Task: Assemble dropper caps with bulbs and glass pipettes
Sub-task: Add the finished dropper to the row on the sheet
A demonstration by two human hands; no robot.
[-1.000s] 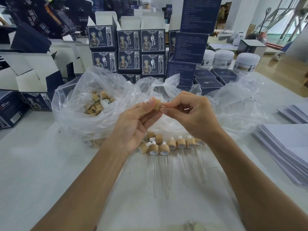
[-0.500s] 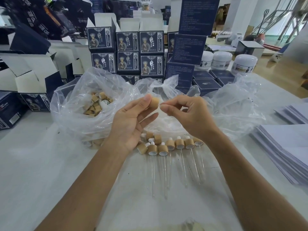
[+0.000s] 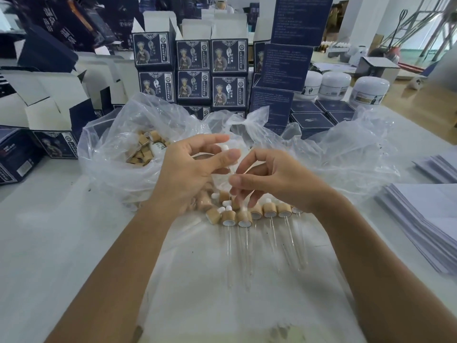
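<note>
Head view, white table, stacked boxes

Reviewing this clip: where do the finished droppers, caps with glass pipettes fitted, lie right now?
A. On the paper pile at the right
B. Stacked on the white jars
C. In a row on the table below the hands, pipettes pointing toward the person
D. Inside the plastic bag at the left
C: the finished droppers lie side by side on the table just below both hands, glass pipettes running toward the camera.
</note>
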